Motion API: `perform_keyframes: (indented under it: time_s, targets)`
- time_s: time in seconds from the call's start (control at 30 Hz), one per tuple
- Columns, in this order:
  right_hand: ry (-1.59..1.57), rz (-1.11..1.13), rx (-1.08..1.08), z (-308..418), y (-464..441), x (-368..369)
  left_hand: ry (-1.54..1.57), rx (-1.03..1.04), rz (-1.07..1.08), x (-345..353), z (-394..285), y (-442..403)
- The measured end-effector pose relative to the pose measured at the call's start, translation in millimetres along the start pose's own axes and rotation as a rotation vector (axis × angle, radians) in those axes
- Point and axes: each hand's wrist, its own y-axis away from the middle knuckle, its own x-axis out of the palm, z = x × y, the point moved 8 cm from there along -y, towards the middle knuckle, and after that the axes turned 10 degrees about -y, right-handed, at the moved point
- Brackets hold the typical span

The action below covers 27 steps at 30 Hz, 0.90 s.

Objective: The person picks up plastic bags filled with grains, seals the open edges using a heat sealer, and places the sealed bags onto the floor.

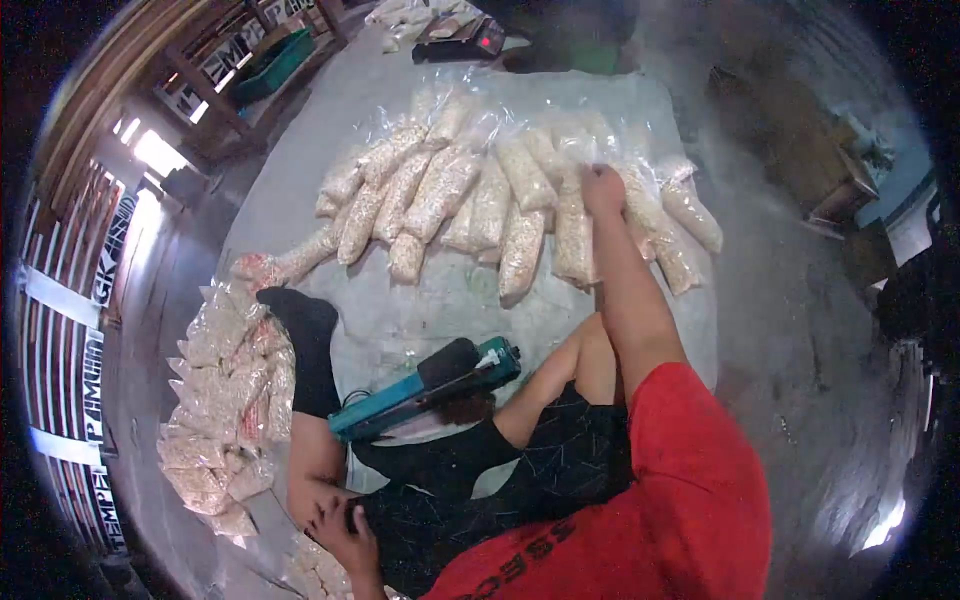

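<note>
My right hand (603, 190) reaches out to the far pile, its fingers closed at the upper end of a long clear plastic bag (573, 235) filled with pale, bean-like grains. Similar filled bags (430, 190) lie side by side and overlapping around it. My left hand (343, 535) rests by my lower left leg with its fingers spread, holding nothing. Between my legs stands a teal impulse sealer (430, 388) with a dark grip on its arm.
Sealed bags (225, 390) are stacked along my left side, some with red print. A scale (458, 42) with a red light sits at the far end of the pale ground sheet (440, 310). A green crate (275, 65) stands far left, a wooden box (800, 150) at right.
</note>
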Motion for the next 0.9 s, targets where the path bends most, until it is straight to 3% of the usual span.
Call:
perform_keyframes:
  time_s: [0.03,0.13,0.27,0.33,0.43,0.5,0.53,0.57,0.63,0.67,0.73,0.77,0.8,0.83,0.87,0.9]
  targets:
    - [-0.105,-0.005,0.036,2,4,-5,0.081,-0.006,0.105,-3,-14,-4]
    - [-0.069,0.088,-0.033,29,23,-21,0.174,0.085,0.028,-3,-50,-13]
    - [-0.004,-0.035,-0.291,99,86,-84,0.352,0.441,-0.154,-34,-142,-29]
    - [-0.101,-0.001,-0.287,136,135,-128,0.589,0.625,-0.215,-52,-185,-32]
    - [-0.282,0.125,-0.43,194,217,-164,0.968,0.663,0.308,-45,-250,-40]
    - [-0.426,0.163,-0.507,236,263,-179,1.074,0.462,0.556,-43,-274,-46]
    - [-0.52,0.146,-0.596,256,285,-189,1.075,0.458,0.557,-38,-281,-45]
    - [-0.64,0.19,-0.598,265,304,-195,0.947,0.432,0.196,-41,-276,-55]
    - [-0.827,0.236,-0.546,282,345,-205,0.814,0.412,-0.158,-41,-260,-53]
    - [-0.891,0.241,-0.488,287,364,-210,0.79,0.621,0.078,-20,-260,-47]
    - [-1.027,0.559,-0.425,295,399,-212,0.752,0.856,0.328,-25,-240,-26]
    - [-1.019,0.553,-0.422,292,403,-217,0.746,0.883,0.338,-47,-223,-16]
    - [-0.913,0.702,-0.413,291,414,-209,0.746,0.883,0.341,-43,-210,-2]
    - [-0.806,0.858,-0.398,288,427,-198,0.884,0.664,0.411,-33,-188,7]
    - [-0.81,0.872,-0.386,286,432,-196,1.01,0.432,0.48,-21,-168,15]
    - [-0.766,0.938,-0.384,283,441,-190,1.005,0.417,0.499,-21,-163,23]
